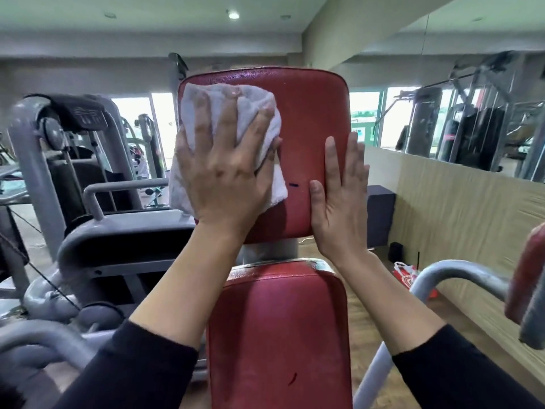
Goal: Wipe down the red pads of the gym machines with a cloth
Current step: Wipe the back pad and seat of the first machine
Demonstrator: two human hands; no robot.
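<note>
A red upright back pad [309,113] fills the middle of the view. My left hand [224,172] presses a white cloth [206,104] flat against the pad's upper left part, fingers spread straight. Along the pad's right edge rests my right hand [339,199], fingers straight and thumb on the red surface. Below both hands lies a second red pad [280,335], long and worn, with a small tear near its lower end.
Grey machine frames [97,243] crowd the left side. A grey curved bar [460,278] and another red pad [525,278] stand at the right. A wood-panel wall [460,208] with mirrors above runs along the right. A red-and-white bag [405,274] lies on the floor.
</note>
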